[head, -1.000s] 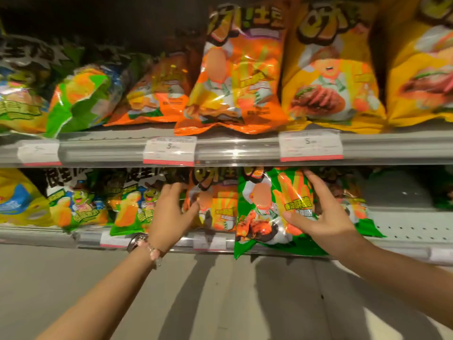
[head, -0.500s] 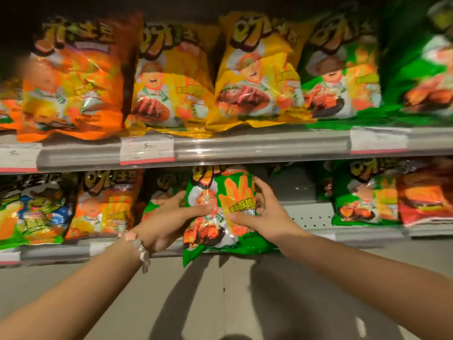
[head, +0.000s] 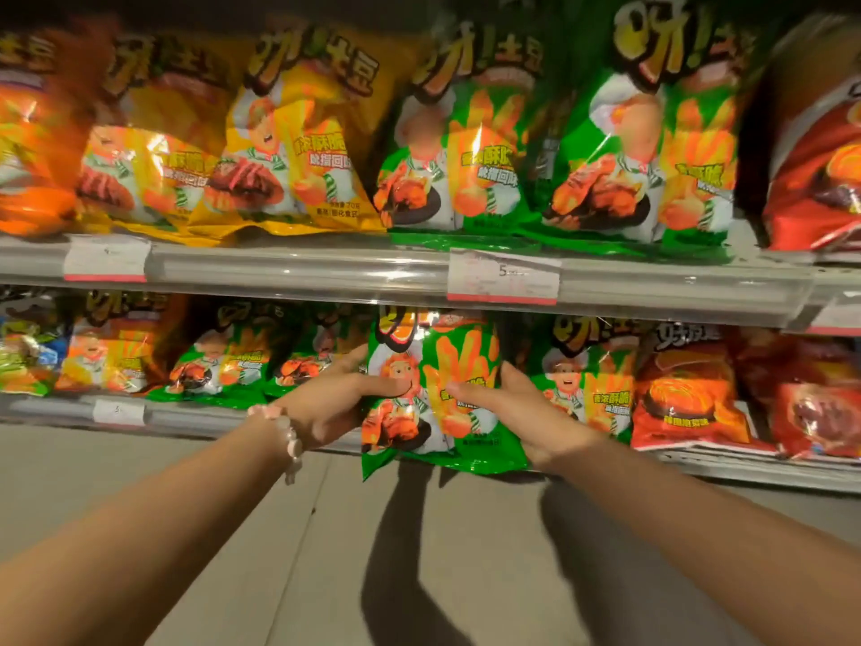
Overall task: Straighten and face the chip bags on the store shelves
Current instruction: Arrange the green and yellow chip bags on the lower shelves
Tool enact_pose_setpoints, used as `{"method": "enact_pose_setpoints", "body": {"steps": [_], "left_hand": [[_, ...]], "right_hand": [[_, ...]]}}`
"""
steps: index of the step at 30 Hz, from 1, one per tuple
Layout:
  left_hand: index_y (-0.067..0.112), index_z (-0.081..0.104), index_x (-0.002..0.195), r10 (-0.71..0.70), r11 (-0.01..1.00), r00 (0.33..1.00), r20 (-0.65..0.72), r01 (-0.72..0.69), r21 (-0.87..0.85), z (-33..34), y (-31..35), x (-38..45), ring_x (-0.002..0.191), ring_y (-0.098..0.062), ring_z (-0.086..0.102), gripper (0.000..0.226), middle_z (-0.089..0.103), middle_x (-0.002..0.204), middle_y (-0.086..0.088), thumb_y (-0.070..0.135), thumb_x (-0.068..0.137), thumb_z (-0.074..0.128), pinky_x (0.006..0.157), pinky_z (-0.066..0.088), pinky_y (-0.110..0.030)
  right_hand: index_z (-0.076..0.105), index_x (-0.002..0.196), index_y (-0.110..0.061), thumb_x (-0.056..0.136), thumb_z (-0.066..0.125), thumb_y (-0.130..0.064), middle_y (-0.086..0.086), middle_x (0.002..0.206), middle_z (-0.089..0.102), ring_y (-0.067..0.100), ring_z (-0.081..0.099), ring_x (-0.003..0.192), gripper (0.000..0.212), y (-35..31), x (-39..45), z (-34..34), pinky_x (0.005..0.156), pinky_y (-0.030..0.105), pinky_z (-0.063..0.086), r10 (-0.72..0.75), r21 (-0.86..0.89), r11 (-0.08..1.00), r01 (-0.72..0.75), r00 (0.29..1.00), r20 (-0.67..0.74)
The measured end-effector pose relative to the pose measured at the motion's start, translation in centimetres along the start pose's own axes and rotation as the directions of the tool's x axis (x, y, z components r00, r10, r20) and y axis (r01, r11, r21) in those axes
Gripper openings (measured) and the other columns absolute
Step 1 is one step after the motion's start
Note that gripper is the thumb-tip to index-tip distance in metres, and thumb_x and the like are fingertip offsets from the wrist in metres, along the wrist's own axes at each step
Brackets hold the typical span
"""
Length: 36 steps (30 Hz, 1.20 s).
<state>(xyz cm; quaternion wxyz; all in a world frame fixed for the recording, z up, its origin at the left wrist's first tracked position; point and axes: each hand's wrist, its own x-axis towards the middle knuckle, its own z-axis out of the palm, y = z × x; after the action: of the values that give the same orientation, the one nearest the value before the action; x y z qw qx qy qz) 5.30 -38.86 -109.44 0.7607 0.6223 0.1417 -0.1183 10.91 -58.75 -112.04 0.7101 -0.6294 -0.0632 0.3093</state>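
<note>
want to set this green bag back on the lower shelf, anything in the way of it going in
Nothing visible blocks it. Both the left hand and right hand hold the green bag at the lower shelf front. Behind it the slot looks dark, between green bags on either side; its depth can't be seen.

A green chip bag (head: 442,389) stands upright and front-facing at the lower shelf (head: 745,473) edge, its bottom seam hanging over the rail. More green bags (head: 587,384) and red bags (head: 685,394) flank it; yellow bags (head: 298,146) and green ones (head: 638,151) line the upper shelf (head: 298,272).
</note>
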Motion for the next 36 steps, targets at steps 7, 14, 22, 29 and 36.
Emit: {"method": "enact_pose_setpoints", "body": {"steps": [7,14,22,29,36], "left_hand": [[0.016,0.052,0.121,0.023,0.942,0.998,0.050,-0.038,0.334,2.7,0.5,1.3,0.103,-0.022,0.068,0.061,0.071,0.110,-0.007,-0.004,0.070,0.078,0.090,0.054,-0.041],[0.009,0.047,0.112,0.125,0.947,0.974,-0.187,-0.061,0.314,0.4,-1.5,5.8,0.090,-0.024,0.071,0.065,0.069,0.104,-0.012,-0.007,0.061,0.083,0.078,0.058,-0.037],[0.022,0.049,0.092,0.233,0.892,0.934,-0.270,-0.094,0.442,-1.2,-3.9,9.6,0.068,-0.005,0.066,0.057,0.067,0.087,0.000,0.003,0.057,0.089,0.052,0.050,-0.016],[0.027,0.047,0.099,0.277,0.848,0.940,-0.200,-0.141,0.511,-2.4,-6.2,11.1,0.081,-0.006,0.062,0.061,0.064,0.093,0.006,0.006,0.060,0.088,0.060,0.049,-0.015],[0.022,0.043,0.110,0.283,0.825,0.940,-0.190,-0.138,0.548,-1.9,-7.1,11.0,0.083,-0.005,0.060,0.061,0.060,0.093,0.011,0.005,0.068,0.083,0.065,0.047,-0.016]], "right_hand": [[0.052,0.103,-0.023,0.076,0.077,-0.020,-0.010,0.098,0.066,0.006,0.061,0.098,0.037,-2.1,1.7,-2.2,0.068,0.011,0.044,-0.085,-0.189,0.979,0.070,0.994,-0.071],[0.049,0.117,-0.018,0.074,0.079,-0.027,-0.004,0.112,0.054,0.010,0.053,0.103,0.053,-1.9,4.3,-2.1,0.086,0.020,0.042,-0.137,-0.375,0.925,0.051,0.969,-0.206],[0.035,0.132,-0.010,0.064,0.086,-0.015,0.007,0.121,0.052,0.022,0.051,0.111,0.084,-0.2,6.1,-1.2,0.088,0.027,0.043,-0.163,-0.672,0.740,-0.035,0.960,-0.229],[0.043,0.118,-0.004,0.073,0.081,-0.019,0.006,0.098,0.057,0.019,0.056,0.090,0.061,3.8,8.2,-1.2,0.074,0.024,0.042,-0.157,-0.697,0.707,-0.122,0.933,-0.323],[0.040,0.128,-0.004,0.079,0.075,-0.016,0.013,0.125,0.058,0.028,0.054,0.117,0.061,5.4,8.6,-1.5,0.099,0.037,0.045,-0.174,-0.684,0.725,-0.085,0.938,-0.301]]}}
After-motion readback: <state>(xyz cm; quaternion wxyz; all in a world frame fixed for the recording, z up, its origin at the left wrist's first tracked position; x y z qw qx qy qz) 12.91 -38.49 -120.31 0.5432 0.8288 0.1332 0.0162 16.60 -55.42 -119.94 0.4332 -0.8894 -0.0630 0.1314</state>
